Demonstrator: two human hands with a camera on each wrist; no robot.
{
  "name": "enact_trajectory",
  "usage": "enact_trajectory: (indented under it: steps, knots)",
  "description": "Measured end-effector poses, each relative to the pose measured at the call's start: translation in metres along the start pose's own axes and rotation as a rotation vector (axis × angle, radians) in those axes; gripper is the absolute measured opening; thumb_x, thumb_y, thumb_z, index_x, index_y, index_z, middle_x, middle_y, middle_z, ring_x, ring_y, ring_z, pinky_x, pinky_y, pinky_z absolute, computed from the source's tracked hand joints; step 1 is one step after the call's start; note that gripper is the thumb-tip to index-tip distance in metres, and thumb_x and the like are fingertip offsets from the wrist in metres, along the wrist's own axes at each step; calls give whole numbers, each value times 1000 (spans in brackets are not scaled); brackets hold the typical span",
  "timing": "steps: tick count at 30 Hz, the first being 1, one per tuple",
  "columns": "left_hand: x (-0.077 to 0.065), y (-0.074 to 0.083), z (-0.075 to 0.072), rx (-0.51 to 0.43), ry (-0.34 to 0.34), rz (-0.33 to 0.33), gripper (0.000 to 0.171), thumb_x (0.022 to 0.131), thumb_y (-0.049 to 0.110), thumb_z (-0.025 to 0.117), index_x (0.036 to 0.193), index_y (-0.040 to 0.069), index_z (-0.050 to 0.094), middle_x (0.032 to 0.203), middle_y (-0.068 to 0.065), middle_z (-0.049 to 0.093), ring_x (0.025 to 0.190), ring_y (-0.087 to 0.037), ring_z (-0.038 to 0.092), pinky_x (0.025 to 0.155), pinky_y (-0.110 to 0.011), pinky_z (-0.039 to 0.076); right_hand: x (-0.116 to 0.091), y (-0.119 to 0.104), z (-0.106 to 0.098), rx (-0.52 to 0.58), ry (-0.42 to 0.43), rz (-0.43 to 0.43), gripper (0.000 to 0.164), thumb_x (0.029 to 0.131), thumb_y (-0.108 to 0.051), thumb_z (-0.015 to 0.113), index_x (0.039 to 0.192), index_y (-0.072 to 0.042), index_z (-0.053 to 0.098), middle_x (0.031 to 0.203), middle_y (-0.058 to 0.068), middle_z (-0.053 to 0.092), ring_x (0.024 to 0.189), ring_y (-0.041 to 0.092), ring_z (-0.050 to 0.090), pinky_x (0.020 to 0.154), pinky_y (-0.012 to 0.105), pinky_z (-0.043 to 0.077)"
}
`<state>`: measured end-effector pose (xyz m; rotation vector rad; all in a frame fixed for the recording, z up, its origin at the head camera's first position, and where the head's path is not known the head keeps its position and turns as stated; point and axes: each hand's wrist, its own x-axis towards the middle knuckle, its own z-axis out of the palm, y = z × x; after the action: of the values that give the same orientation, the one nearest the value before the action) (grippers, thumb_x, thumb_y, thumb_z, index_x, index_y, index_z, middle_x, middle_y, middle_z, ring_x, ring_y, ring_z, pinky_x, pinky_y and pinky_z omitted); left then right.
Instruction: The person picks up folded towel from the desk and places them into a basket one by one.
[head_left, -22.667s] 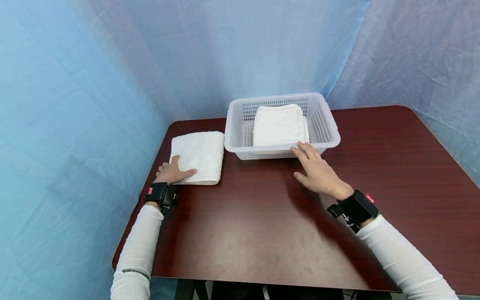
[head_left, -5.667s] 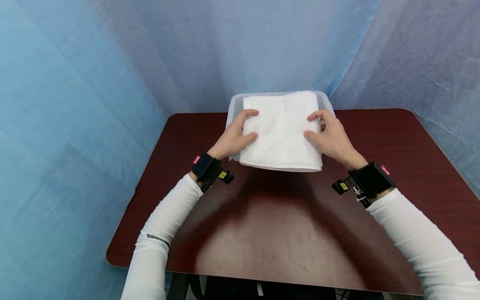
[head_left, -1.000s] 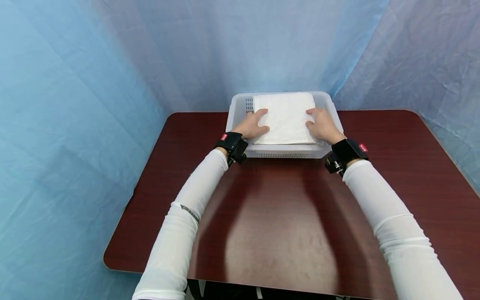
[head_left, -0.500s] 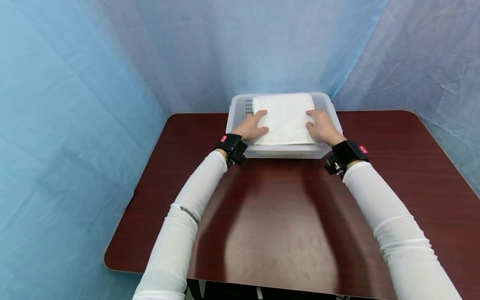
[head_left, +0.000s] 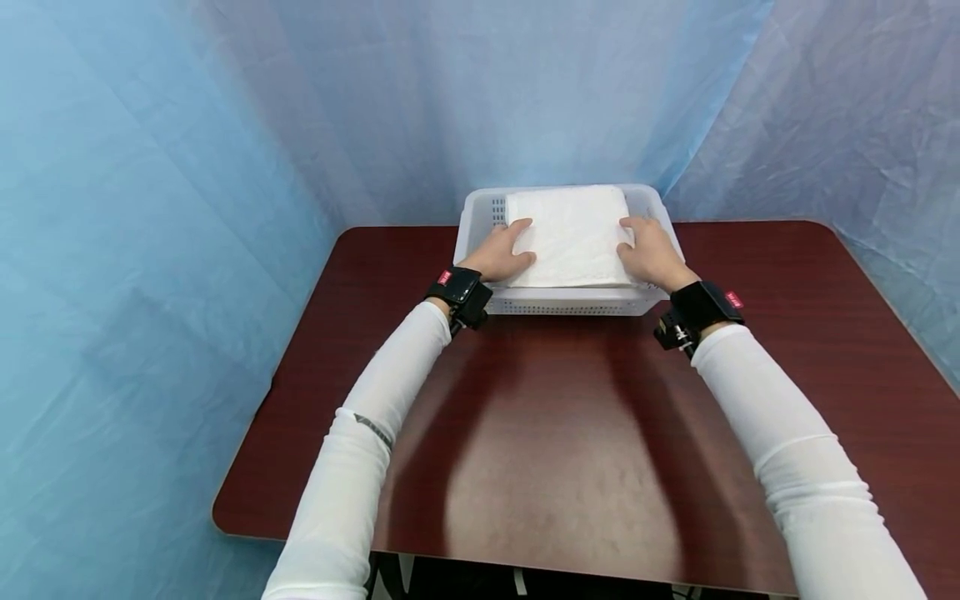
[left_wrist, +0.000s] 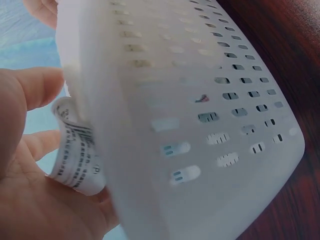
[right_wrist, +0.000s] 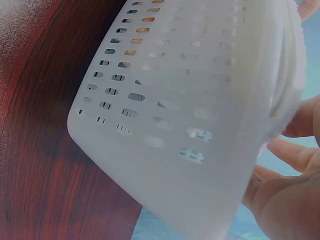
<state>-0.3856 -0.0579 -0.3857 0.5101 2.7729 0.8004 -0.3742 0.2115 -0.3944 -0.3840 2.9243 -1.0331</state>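
A folded white towel [head_left: 573, 237] lies in the white plastic basket [head_left: 577, 302], covering most of its inside. My left hand [head_left: 498, 254] is at the towel's left edge, thumb and forefinger spread on top. In the left wrist view, a printed label [left_wrist: 77, 155] hangs between that hand and the basket. My right hand [head_left: 651, 254] pinches the right edge, its thumb and forefinger just overlapping the cloth. In the right wrist view, fingers [right_wrist: 295, 152] of that hand reach in beside the towel, their tips hidden. What lies under the towel is hidden.
The basket stands at the back of a dark red wooden table [head_left: 570, 433], close to a blue cloth backdrop [head_left: 420, 108]. Both forearms, in white sleeves, cross the table from the front. A black strapped device sits on each wrist.
Earlier the towel was beside the basket, then held above it; now it lies inside. During the last half second the right hand has shifted slightly right; the left has barely moved.
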Motion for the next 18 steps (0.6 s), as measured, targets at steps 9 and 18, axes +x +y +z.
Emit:
enact_trajectory:
  steps: [9, 18]
  knots:
    - [0, 0, -2, 27, 10, 33, 67, 103, 31, 52, 160, 18, 19, 158, -19, 26, 144, -29, 31, 110, -41, 34, -5, -1, 1, 36, 14, -75, 53, 99, -2, 40, 148, 13, 30, 149, 38, 29, 143, 49, 22, 114, 56, 22]
    - [-6, -2, -2, 39, 0, 25, 68, 102, 35, 53, 160, 22, 20, 163, -22, 12, 150, -37, 14, 117, -49, 23, -11, -10, 11, 15, 26, -129, 51, 100, -3, 40, 148, 13, 31, 149, 37, 29, 142, 48, 23, 116, 54, 21]
